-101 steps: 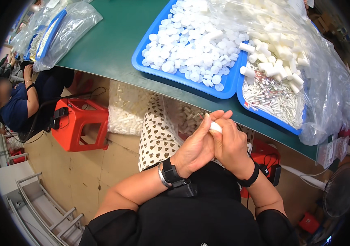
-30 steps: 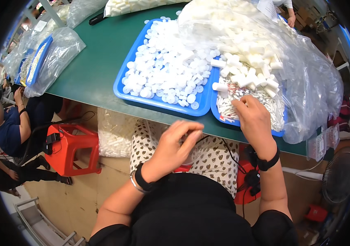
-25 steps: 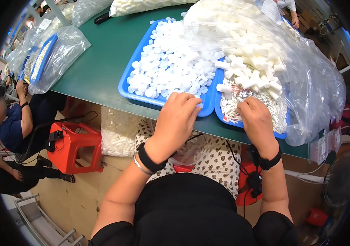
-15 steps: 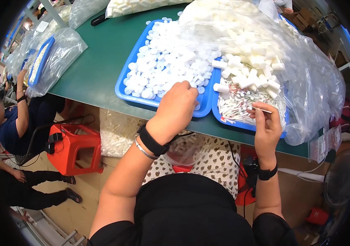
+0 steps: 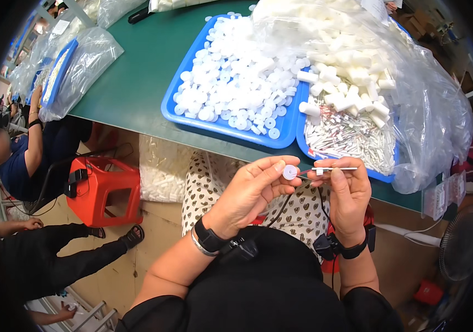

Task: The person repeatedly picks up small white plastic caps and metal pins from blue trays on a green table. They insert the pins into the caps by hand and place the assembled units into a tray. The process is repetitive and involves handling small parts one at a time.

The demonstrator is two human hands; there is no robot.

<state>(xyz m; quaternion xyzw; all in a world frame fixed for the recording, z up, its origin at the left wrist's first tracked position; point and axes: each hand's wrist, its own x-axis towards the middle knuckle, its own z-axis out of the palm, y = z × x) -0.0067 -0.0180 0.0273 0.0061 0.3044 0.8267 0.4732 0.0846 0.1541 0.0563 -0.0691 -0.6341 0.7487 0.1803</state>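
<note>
Between the thumb and fingers of my left hand is a small round white plastic disc with a hole in its middle. Facing it, my right hand pinches a thin white stick-like part with a small white block and a reddish tip pointing at the disc. Both hands are held in front of the table edge, over my lap. Whether the tip touches the disc I cannot tell. Beyond them, a blue tray holds a heap of similar discs. Another blue tray carries many thin parts and white foam cylinders.
A large clear plastic bag of foam cylinders leans over the right tray on the green table. At left are a red stool and a seated person. A fan stands at lower right.
My left hand has come back from the disc tray with a disc. My right hand has drawn down from the right tray with its thin part, and the two hands now meet.
</note>
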